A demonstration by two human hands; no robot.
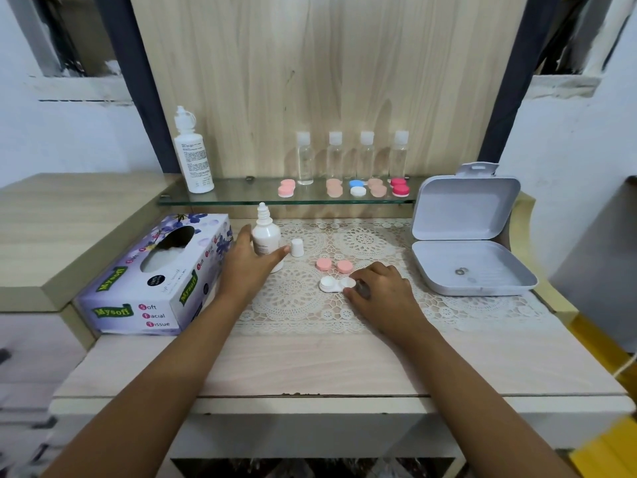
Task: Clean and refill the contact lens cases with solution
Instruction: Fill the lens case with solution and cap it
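1. the left hand has thumb and fingers wrapped round the uncapped dropper bottle, which stands upright on the lace mat. its bottle cap stands just beside it. if the hand squeezes while lifting, solution could spurt from the open tip before it is over the case.
2. the white lens case lies open on the mat in front of the person, both wells facing up. the right hand rests at its right end with fingers curled down. whether they pinch the case or only touch it cannot be told. a loose hold would let the light case skid or tip when drops land.
3. the mat is openwork lace, so the case may sit unevenly, and any spill would soak through to the table.
4. the two pink caps lie near the case and apart from it. a sweeping wrist could knock them away, or the bottle cap over.
5. the tissue box sits just left of the bottle hand. an elbow swing could nudge it.
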